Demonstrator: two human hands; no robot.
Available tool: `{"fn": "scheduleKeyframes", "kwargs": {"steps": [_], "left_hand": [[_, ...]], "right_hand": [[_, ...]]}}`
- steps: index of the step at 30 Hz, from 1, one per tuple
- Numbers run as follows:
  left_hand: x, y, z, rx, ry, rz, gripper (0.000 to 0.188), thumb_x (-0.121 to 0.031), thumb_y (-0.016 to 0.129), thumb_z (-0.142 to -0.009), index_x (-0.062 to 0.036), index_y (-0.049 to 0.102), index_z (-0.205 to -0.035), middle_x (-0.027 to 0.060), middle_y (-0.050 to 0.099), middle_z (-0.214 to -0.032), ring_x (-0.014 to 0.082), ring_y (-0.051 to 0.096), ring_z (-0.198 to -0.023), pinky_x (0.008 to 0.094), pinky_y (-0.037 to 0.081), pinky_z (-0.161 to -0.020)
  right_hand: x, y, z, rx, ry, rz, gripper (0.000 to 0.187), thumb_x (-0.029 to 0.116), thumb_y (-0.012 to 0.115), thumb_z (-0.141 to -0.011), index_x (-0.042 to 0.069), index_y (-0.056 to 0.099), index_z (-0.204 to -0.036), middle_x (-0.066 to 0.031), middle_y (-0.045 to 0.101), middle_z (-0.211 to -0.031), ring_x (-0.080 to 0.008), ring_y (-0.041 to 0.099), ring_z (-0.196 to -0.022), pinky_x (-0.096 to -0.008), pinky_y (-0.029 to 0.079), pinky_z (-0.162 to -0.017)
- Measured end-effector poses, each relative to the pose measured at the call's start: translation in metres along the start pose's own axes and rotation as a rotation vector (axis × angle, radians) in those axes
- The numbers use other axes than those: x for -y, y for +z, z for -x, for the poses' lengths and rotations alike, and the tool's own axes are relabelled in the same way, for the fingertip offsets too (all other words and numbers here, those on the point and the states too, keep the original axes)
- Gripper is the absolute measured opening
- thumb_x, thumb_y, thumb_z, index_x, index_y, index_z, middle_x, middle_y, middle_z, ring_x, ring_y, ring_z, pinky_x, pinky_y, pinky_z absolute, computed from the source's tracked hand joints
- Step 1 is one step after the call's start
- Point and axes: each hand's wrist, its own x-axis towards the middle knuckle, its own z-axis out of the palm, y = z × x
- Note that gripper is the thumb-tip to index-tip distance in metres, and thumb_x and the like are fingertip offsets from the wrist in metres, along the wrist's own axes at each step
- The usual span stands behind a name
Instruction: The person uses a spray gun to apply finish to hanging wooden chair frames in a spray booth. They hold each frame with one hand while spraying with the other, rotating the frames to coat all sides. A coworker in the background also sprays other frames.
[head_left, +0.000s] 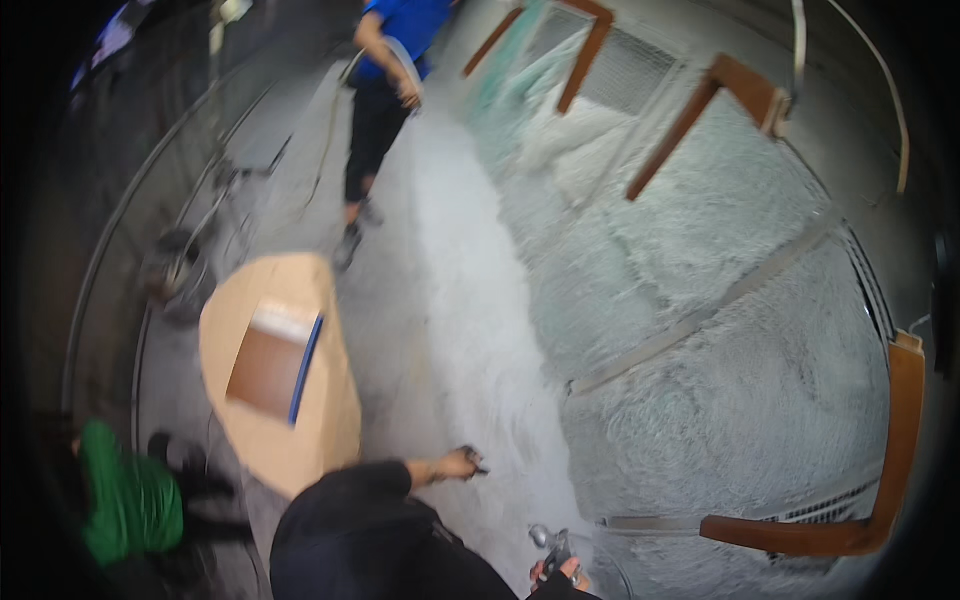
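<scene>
My left hand (458,464), at the end of a black sleeve, is held out over the pale, dusty floor. Its fingers curl round something small and dark that I cannot make out. At the lower edge, my right hand (566,574) grips a silver spray gun (555,547), with a thin hose looping beside it. To the right of the gun hangs a brown L-shaped wooden frame piece (884,475), its lower arm reaching toward the gun. Neither hand touches that piece.
Farther off hang more brown angled pieces (703,112) before a whitish, spray-coated filter wall (690,420). A cardboard-coloured block (275,450) bearing a brown panel (262,375) stands left. A person in blue (400,50) holds a hose ahead; another in green (130,500) is lower left.
</scene>
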Motion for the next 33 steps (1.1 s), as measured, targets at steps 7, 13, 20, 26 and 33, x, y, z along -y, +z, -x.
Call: {"fn": "scheduleKeyframes", "kwargs": {"steps": [7,13,20,26,33], "left_hand": [[-0.05,-0.008,0.054,-0.524,0.047,-0.288,0.067,-0.023,0.065,-0.087,0.0088,0.038,-0.139,0.0231,0.066,-0.115,0.0334,0.064,-0.111,0.0455,0.048,-0.097],[-0.068,-0.258,0.145,-1.229,0.053,0.661,0.025,-0.022,0.048,-0.101,-0.0032,0.059,-0.112,0.0126,0.062,-0.084,0.0186,0.061,-0.066,0.0362,0.051,-0.054],[-0.456,-0.165,0.116,-0.728,0.971,0.186,0.075,-0.015,0.062,-0.086,0.0025,0.031,-0.152,0.0217,0.072,-0.089,0.0275,0.073,-0.07,0.0384,0.059,-0.061],[-0.383,-0.132,0.099,-0.75,0.941,-0.366,0.032,-0.017,0.061,-0.081,0.0,0.068,-0.107,0.0182,0.071,-0.082,0.0245,0.071,-0.076,0.0414,0.056,-0.069],[0.046,0.018,0.099,-0.025,-0.355,0.414,0.039,-0.041,0.044,-0.102,-0.0064,0.062,-0.109,0.0147,0.066,-0.115,0.0306,0.065,-0.098,0.0494,0.055,-0.084]], "right_hand": [[-0.033,-0.065,0.042,0.048,-0.157,-0.036,0.072,0.071,0.031,-0.099,0.002,0.046,-0.09,-0.0097,0.054,-0.065,-0.0183,0.055,-0.053,-0.0258,0.032,-0.036],[-0.062,-0.106,0.056,0.064,0.062,0.138,0.074,0.074,0.029,-0.097,0.003,0.049,-0.094,-0.0097,0.055,-0.067,-0.0169,0.052,-0.052,-0.0264,0.03,-0.036],[-0.057,-0.112,0.063,0.111,-0.266,0.255,0.048,0.044,0.054,-0.103,-0.001,0.071,-0.097,-0.0088,0.068,-0.071,-0.0152,0.061,-0.061,-0.0322,0.047,-0.054],[-0.062,-0.123,0.106,0.103,-0.296,0.062,0.041,0.036,0.054,-0.104,0.001,0.067,-0.089,-0.0009,0.059,-0.068,-0.0098,0.052,-0.06,-0.0257,0.041,-0.054],[-0.117,-0.123,0.115,0.227,-0.147,-0.003,0.045,0.038,0.049,-0.106,0.001,0.068,-0.089,-0.002,0.061,-0.073,-0.0117,0.055,-0.07,-0.029,0.044,-0.063]]}}
